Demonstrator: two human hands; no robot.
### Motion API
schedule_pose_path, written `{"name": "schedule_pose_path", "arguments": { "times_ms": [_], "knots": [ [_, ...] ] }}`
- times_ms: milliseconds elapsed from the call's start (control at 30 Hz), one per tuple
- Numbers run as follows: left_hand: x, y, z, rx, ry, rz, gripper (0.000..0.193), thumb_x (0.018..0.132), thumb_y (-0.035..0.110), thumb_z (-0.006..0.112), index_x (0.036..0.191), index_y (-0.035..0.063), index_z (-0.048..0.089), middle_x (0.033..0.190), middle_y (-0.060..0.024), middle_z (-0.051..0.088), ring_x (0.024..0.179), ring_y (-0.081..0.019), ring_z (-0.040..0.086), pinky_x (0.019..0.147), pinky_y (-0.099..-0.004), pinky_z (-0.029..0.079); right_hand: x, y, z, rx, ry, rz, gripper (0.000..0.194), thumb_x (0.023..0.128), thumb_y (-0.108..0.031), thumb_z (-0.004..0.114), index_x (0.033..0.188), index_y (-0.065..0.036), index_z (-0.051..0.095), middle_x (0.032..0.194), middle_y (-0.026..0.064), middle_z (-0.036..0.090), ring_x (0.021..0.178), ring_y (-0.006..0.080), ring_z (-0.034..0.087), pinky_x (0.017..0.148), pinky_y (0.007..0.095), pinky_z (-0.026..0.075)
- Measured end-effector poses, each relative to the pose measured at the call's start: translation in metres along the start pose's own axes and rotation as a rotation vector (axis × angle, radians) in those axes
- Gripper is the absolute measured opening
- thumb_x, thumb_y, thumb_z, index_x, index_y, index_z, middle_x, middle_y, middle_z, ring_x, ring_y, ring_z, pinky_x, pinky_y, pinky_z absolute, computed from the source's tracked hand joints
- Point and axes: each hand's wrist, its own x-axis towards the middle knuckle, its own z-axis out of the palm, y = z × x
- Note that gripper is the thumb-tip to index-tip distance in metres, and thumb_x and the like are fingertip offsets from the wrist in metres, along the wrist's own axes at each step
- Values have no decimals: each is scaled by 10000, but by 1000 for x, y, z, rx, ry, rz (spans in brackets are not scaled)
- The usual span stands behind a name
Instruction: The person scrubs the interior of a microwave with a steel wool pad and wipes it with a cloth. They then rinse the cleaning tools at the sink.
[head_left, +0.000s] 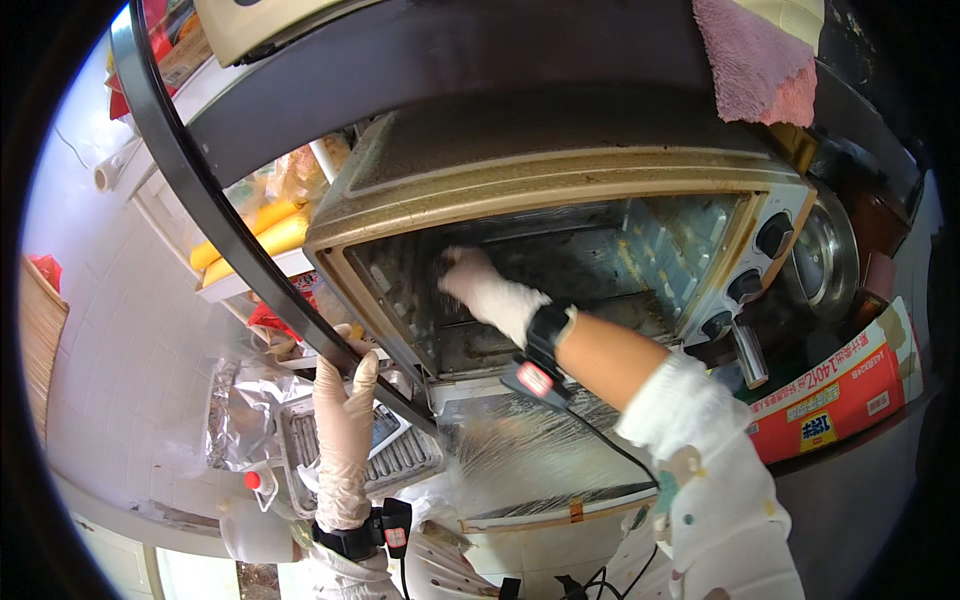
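Note:
A toaster oven (555, 172) stands before me with its glass door (540, 450) folded down. My right hand (469, 281), in a white glove, reaches into the dark, stained oven cavity (555, 262), towards its left side. Its fingers look curled but are blurred; whether they hold something cannot be made out. My left hand (345, 427), also gloved, is at the dark metal post (247, 247) of the rack, thumb and fingers around its lower part. Greasy marks and streaks cover the door glass. Brown residue clings to the oven's right inner wall (664, 255).
A ridged metal tray (405, 457), crumpled aluminium foil (251, 409) and a plastic jug (255, 529) with a red cap lie at lower left. Control knobs (774, 235) line the oven's right side, near a red carton (832, 390). A cloth (757, 60) hangs above. Cables trail from my wrists.

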Motion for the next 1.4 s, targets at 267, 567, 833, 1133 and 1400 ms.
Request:
{"name": "schedule_pose_path", "arguments": {
  "times_ms": [267,567,833,1133,1400],
  "knots": [
    [-1,6,-1,118,-5,5,321,829,76,565,1126,31,451,880,-6,525,832,-97,471,800,-227,381,-4,-6,-14,132,-123,-22,498,662,12,584,1148,37,478,1091,170,554,1003,219,522,856,281,401],
    [0,1,-2,92,0,-28,325,840,74,550,1146,37,449,934,-16,528,869,-105,476,820,-232,373,3,-11,-12,245,-6,89,356,710,-54,584,1055,21,537,1029,121,580,954,227,529,825,313,417],
    [0,0,-3,30,-19,-52,314,845,58,535,1145,28,446,947,-13,523,884,-103,469,840,-228,358,-14,-58,-6,271,162,-211,464,758,-142,562,1195,-39,446,1283,172,392,1210,252,348,988,316,291],
    [0,3,-2,80,-23,-36,330,825,64,568,1131,45,447,892,-9,518,845,-98,473,787,-220,381,109,-29,3,-38,487,-439,365,853,-207,459,1165,-17,474,1213,157,463,1141,252,414,962,333,324],
    [1,1,0,24,-31,-17,307,825,82,572,1106,36,459,892,-13,527,840,-105,469,807,-241,381,19,-53,-26,6,161,-431,416,793,-139,562,1176,-6,467,1150,148,515,1062,218,470,909,312,359]
  ]
}}
